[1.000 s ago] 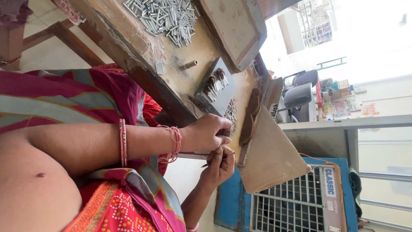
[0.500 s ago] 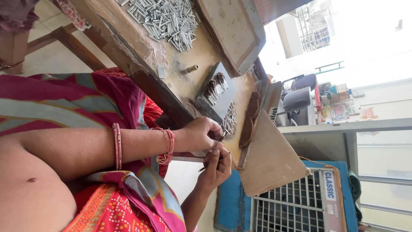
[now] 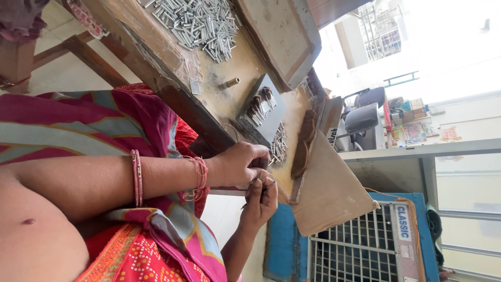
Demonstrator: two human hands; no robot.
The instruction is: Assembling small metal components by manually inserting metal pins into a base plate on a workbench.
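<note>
Left hand (image 3: 241, 163) and right hand (image 3: 263, 199) pinched thin rod (image 3: 257, 194) at bench (image 3: 219, 96) edge; metal pins (image 3: 201, 23) heaped at far corner; bright window behind.

Bare arms, thin red and pink bangles (image 3: 136, 177) on one arm, red thread band (image 3: 200, 177) at wrist, bright pink, red and grey sari (image 3: 104, 125) with orange dotted cloth

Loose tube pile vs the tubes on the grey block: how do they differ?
The pile of silver tubes lies loose and scattered in all directions on the wooden bench; the tubes on the grey block sit packed side by side in one row. The pile is far larger; the block carries only a small cluster. The pile looks bright silver; the block's tubes show darker, brownish ends. Both are short, thin metal cylinders of a similar kind.
</note>
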